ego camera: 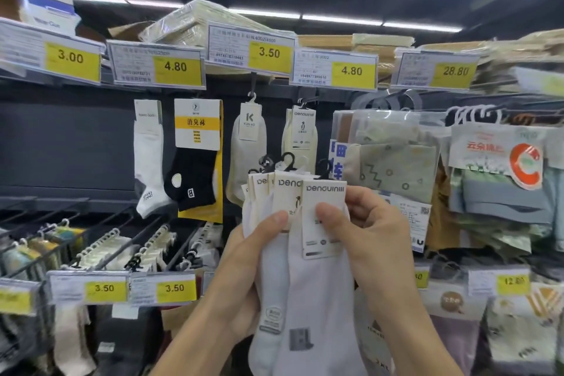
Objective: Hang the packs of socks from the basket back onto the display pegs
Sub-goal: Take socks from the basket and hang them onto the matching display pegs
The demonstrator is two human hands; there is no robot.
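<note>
Socks (293,268), a fanned bunch of white packs with stiff card headers and black plastic hooks, stand upright directly below the matching pack (300,134) hanging on its peg. Left hand (241,278) fingers clamp the soft bunch; right hand (375,232) fingers pinch the front card, nearer the peg.

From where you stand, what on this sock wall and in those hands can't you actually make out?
- Basket: nowhere in the head view, beyond the frame.
- Exact number of white sock packs with cream penguin-brand cards: they overlap, and the left hand and right hand cover parts.
- Small print on the white-and-yellow price labels: blurred; only prices read.
- Cream sock bundles on the lower-left pegs: motion blur hides details.
</note>
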